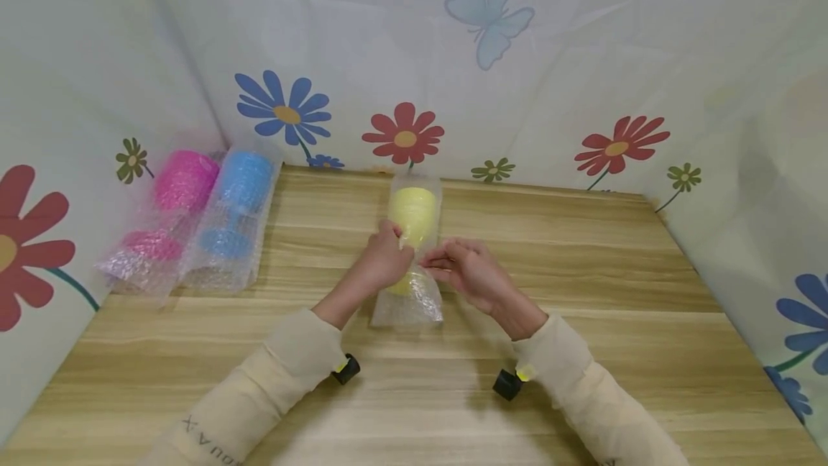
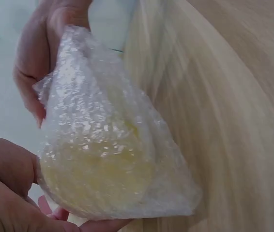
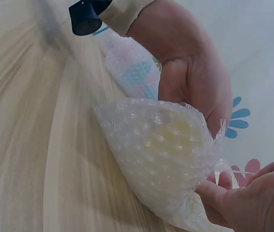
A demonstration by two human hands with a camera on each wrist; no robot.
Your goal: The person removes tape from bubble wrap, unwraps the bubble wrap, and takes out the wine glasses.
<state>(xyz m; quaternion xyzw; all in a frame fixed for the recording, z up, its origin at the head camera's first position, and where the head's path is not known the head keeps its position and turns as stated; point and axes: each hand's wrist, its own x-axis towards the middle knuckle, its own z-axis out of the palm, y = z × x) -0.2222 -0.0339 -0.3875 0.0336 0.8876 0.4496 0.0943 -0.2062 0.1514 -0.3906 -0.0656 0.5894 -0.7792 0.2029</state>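
A yellow goblet-shaped item [image 1: 415, 208], wide at the top and narrower at the middle, lies inside clear bubble wrap [image 1: 423, 308] near the middle of the table. My left hand [image 1: 386, 254] grips the wrapped bundle from its left side, fingers curled at the narrow part. My right hand [image 1: 472, 272] has its fingertips together at the right edge and pinches the wrap there. In the right wrist view, the thumb and fingers of the right hand [image 3: 258, 198] meet at a loose edge of the bubble wrap [image 3: 151, 150]. The wrap blurs the yellow item's details.
At the back left, a pink item [image 1: 186, 182] and a blue item [image 1: 246, 182] of similar shape lie side by side in bubble wrap. Flower-printed fabric [image 1: 362, 42] hangs behind and beside the wooden table [image 1: 582, 380]. A black camera piece hangs at each sleeve cuff.
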